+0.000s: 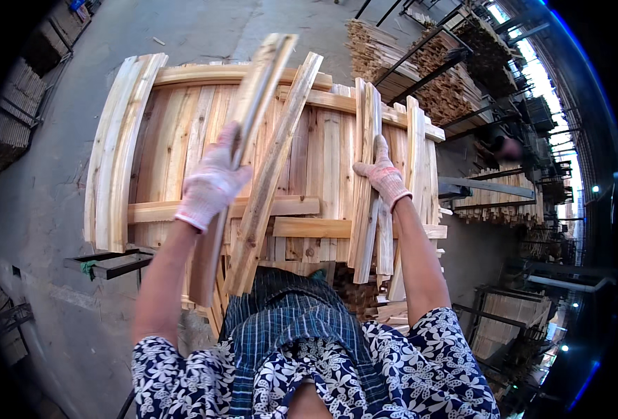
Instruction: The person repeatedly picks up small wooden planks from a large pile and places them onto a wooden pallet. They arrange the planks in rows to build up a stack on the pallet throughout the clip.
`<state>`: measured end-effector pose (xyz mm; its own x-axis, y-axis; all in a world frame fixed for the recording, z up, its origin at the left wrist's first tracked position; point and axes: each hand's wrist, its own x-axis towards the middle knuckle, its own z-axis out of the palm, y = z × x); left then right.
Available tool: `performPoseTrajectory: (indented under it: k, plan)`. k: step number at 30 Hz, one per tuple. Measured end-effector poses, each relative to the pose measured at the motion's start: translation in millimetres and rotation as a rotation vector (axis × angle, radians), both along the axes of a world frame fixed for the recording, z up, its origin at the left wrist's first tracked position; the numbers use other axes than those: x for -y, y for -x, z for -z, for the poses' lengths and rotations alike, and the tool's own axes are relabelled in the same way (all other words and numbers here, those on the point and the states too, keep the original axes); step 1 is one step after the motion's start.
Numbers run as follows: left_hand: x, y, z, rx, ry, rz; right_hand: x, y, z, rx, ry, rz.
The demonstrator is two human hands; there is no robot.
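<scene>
Both hands wear pale work gloves. My left hand (215,178) is closed round a long wooden board (261,77), which is tilted and blurred by motion. Just right of it, another wooden plank (277,157) slants across the stack. On the right, my right hand (384,174) rests against upright wooden strips (365,230), its thumb and fingers around their edge; how firmly it grips cannot be made out. Beneath lies a broad layer of boards (323,140) side by side, crossed by wooden battens (312,228). Several strips (124,150) stand along the left end.
A black metal frame (110,264) with green cord juts out at the lower left. Stacked timber (435,66) fills racks at the upper right. More lumber (504,202) lies at the right. Grey concrete floor (50,223) surrounds the stack.
</scene>
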<state>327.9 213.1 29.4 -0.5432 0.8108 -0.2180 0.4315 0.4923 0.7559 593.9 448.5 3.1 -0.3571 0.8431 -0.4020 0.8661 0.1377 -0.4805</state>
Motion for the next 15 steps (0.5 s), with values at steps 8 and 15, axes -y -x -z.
performPoseTrajectory:
  k: [8, 15]
  plan:
    - [-46.6, -76.1, 33.2, -0.398, 0.339, 0.084, 15.8, 19.5, -9.4, -0.028, -0.064, -0.001]
    - [-25.4, -34.3, 26.3, -0.081, 0.112, 0.132, 24.7, 29.0, 33.8, 0.049, -0.246, -0.032]
